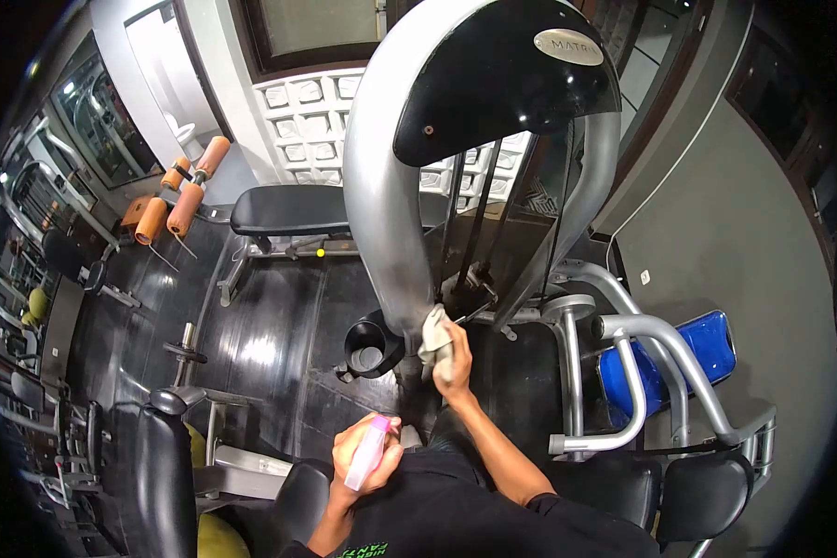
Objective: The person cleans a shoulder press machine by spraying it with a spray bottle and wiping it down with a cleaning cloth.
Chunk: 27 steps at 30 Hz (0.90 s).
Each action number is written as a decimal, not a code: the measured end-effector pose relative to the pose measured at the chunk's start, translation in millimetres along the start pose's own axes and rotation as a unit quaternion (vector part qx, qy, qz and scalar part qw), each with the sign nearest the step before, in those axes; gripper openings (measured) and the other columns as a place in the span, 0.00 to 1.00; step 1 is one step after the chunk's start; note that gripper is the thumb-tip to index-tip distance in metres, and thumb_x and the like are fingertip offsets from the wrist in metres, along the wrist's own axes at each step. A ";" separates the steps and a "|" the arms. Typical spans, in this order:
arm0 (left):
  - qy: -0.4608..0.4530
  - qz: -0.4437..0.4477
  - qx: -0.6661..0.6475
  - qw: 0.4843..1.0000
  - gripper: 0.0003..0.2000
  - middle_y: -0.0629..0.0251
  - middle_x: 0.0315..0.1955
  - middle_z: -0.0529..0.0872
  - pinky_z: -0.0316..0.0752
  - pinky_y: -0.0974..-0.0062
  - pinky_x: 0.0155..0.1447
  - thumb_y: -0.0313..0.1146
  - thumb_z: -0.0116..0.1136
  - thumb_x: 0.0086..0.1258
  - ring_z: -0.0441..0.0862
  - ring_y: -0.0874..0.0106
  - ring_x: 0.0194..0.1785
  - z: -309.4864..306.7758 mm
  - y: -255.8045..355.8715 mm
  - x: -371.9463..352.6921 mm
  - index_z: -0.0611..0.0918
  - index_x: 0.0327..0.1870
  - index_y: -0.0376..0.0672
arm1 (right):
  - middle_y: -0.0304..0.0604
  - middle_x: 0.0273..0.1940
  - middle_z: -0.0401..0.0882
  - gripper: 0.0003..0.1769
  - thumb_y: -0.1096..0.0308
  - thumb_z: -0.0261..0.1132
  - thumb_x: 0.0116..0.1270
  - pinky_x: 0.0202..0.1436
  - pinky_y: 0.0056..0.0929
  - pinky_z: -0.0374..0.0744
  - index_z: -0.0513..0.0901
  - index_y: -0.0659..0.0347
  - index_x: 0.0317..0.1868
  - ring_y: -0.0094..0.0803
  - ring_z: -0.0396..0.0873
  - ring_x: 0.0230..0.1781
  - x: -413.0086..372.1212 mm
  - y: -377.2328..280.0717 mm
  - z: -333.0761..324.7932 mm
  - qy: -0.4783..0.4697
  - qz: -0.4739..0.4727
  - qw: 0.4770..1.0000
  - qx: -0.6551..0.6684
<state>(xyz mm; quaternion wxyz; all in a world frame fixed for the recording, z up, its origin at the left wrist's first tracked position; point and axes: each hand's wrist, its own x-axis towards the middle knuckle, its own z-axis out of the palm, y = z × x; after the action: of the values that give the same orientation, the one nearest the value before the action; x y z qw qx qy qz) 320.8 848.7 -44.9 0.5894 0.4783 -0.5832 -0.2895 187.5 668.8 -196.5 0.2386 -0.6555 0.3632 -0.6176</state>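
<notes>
My left hand point(354, 455) is closed around a pink and white spray bottle point(368, 452), low in front of my body. My right hand point(454, 361) grips a pale cloth point(434, 333), which is pressed to the lower part of the silver frame point(381, 186) of a weight machine. Some of the cloth is hidden by my fingers. Just left of the cloth, a black cup holder point(370, 345) is fixed to the machine. Above it, the machine's black top cover point(493, 84) carries an oval badge.
A black padded bench point(293, 211) stands behind the machine. Orange foam rollers point(185, 209) are at the back left. On the right are curved silver bars point(637, 372) and a blue seat point(707, 344). Near my left arm rises a black upright pad point(166, 479).
</notes>
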 end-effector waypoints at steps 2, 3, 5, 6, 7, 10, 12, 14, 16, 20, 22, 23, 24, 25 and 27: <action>-0.009 0.011 0.005 1.000 0.15 0.59 0.26 0.83 0.79 0.71 0.40 0.22 0.65 0.55 0.83 0.67 0.29 -0.8 1.2 1.6 0.80 0.44 0.28 | 0.50 0.53 0.77 0.21 0.82 0.51 0.64 0.61 0.32 0.72 0.73 0.67 0.58 0.36 0.77 0.55 18.3 -10.8 -9.7 -0.009 0.028 0.999 -0.030; -0.017 0.002 0.007 1.000 0.15 0.59 0.26 0.83 0.79 0.71 0.40 0.22 0.66 0.55 0.83 0.67 0.29 -0.7 1.1 1.3 0.80 0.44 0.29 | 0.48 0.53 0.79 0.21 0.82 0.51 0.65 0.62 0.31 0.72 0.72 0.67 0.60 0.35 0.77 0.55 34.9 -4.5 -9.3 -0.005 0.073 0.996 0.056; -0.026 -0.004 0.010 1.000 0.15 0.59 0.26 0.83 0.79 0.72 0.41 0.21 0.66 0.55 0.83 0.67 0.30 -0.3 1.9 3.9 0.80 0.44 0.29 | 0.49 0.54 0.79 0.25 0.83 0.51 0.65 0.62 0.30 0.72 0.70 0.66 0.64 0.35 0.77 0.56 96.4 -34.7 -6.0 0.029 0.035 0.999 0.013; -0.033 0.026 0.024 0.999 0.16 0.60 0.26 0.83 0.79 0.72 0.40 0.21 0.66 0.54 0.83 0.67 0.30 0.9 2.6 5.7 0.80 0.45 0.29 | 0.48 0.55 0.78 0.24 0.81 0.53 0.67 0.62 0.30 0.72 0.70 0.66 0.65 0.34 0.76 0.57 128.4 -41.0 -1.1 0.067 -0.020 0.998 -0.004; -0.041 0.055 0.037 0.997 0.16 0.60 0.26 0.83 0.79 0.72 0.40 0.20 0.66 0.53 0.82 0.67 0.30 1.8 3.3 6.7 0.80 0.45 0.30 | 0.47 0.56 0.77 0.23 0.77 0.56 0.69 0.60 0.29 0.72 0.71 0.67 0.64 0.33 0.76 0.57 156.4 -41.3 9.7 0.122 -0.029 0.991 0.053; -0.059 0.086 0.033 0.994 0.17 0.60 0.27 0.83 0.78 0.73 0.38 0.20 0.66 0.52 0.82 0.67 0.30 3.7 4.7 7.2 0.80 0.45 0.30 | 0.38 0.45 0.80 0.11 0.72 0.57 0.70 0.52 0.24 0.73 0.81 0.66 0.49 0.24 0.76 0.47 228.9 -89.3 26.9 0.106 0.200 0.918 0.326; -0.063 0.075 0.038 0.994 0.17 0.59 0.28 0.83 0.78 0.73 0.38 0.19 0.66 0.52 0.82 0.67 0.29 4.4 9.4 3.7 0.80 0.45 0.30 | 0.39 0.41 0.82 0.12 0.71 0.57 0.71 0.48 0.26 0.74 0.81 0.67 0.49 0.25 0.77 0.42 245.7 -54.8 61.9 0.146 0.020 0.966 0.211; -0.060 0.066 0.046 0.995 0.17 0.59 0.28 0.83 0.77 0.74 0.37 0.19 0.66 0.52 0.82 0.68 0.29 4.0 10.1 -0.6 0.80 0.45 0.30 | 0.41 0.34 0.83 0.13 0.70 0.57 0.70 0.44 0.28 0.75 0.81 0.68 0.50 0.26 0.78 0.35 222.8 -57.7 64.6 0.146 0.024 0.988 0.054; -0.052 0.060 0.050 0.996 0.17 0.58 0.29 0.83 0.77 0.75 0.36 0.19 0.66 0.53 0.82 0.69 0.29 4.8 8.7 -3.6 0.80 0.45 0.30 | 0.46 0.35 0.84 0.14 0.76 0.58 0.66 0.47 0.31 0.78 0.81 0.68 0.51 0.33 0.81 0.37 188.8 -54.6 47.7 0.065 -0.016 0.997 0.033; -0.054 0.033 0.051 0.997 0.16 0.57 0.30 0.84 0.77 0.76 0.36 0.20 0.66 0.55 0.82 0.69 0.29 3.9 2.5 -7.3 0.80 0.45 0.29 | 0.55 0.54 0.79 0.19 0.84 0.63 0.54 0.59 0.37 0.78 0.84 0.64 0.47 0.51 0.80 0.53 123.7 -59.2 11.9 0.014 -0.245 0.968 -0.047; -0.059 0.025 0.052 0.997 0.16 0.58 0.30 0.84 0.77 0.75 0.37 0.20 0.66 0.55 0.82 0.68 0.29 3.8 3.2 -5.2 0.80 0.45 0.30 | 0.56 0.55 0.78 0.17 0.77 0.68 0.53 0.61 0.40 0.77 0.86 0.58 0.46 0.54 0.77 0.57 76.5 -54.6 -2.7 -0.029 -0.197 0.975 -0.100; -0.064 0.041 0.070 0.995 0.16 0.58 0.31 0.84 0.78 0.74 0.37 0.20 0.66 0.54 0.82 0.68 0.29 3.8 3.1 -2.6 0.80 0.45 0.30 | 0.56 0.55 0.78 0.19 0.74 0.70 0.53 0.61 0.41 0.76 0.86 0.57 0.48 0.54 0.76 0.58 53.6 -47.8 -6.7 -0.044 -0.174 0.979 -0.094; -0.069 0.057 0.088 0.992 0.16 0.57 0.32 0.85 0.78 0.74 0.37 0.20 0.66 0.54 0.82 0.67 0.29 4.2 3.0 -0.2 0.80 0.45 0.30 | 0.56 0.56 0.77 0.19 0.73 0.69 0.55 0.63 0.40 0.74 0.85 0.57 0.50 0.54 0.77 0.57 33.5 -43.5 -9.9 -0.051 -0.148 0.984 -0.084; -0.071 0.058 0.086 0.992 0.16 0.57 0.32 0.85 0.78 0.74 0.37 0.20 0.66 0.54 0.82 0.67 0.29 4.5 4.9 1.5 0.80 0.45 0.30 | 0.55 0.56 0.78 0.19 0.74 0.68 0.57 0.63 0.38 0.73 0.84 0.59 0.52 0.51 0.78 0.57 10.4 -38.3 -12.8 -0.059 -0.061 0.995 -0.045; -0.090 0.069 0.123 0.986 0.16 0.56 0.35 0.86 0.79 0.73 0.39 0.20 0.66 0.54 0.84 0.65 0.31 5.1 9.0 5.3 0.80 0.45 0.30 | 0.54 0.55 0.79 0.19 0.75 0.64 0.62 0.64 0.34 0.72 0.81 0.63 0.55 0.44 0.79 0.56 -7.1 -24.0 -15.3 -0.042 0.080 0.995 0.031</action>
<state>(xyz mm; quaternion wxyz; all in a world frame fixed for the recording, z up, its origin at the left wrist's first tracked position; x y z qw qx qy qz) 314.7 846.1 -35.3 0.4895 0.4780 -0.6967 -0.2159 177.1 691.3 -180.9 0.3228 -0.6422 0.3850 -0.5790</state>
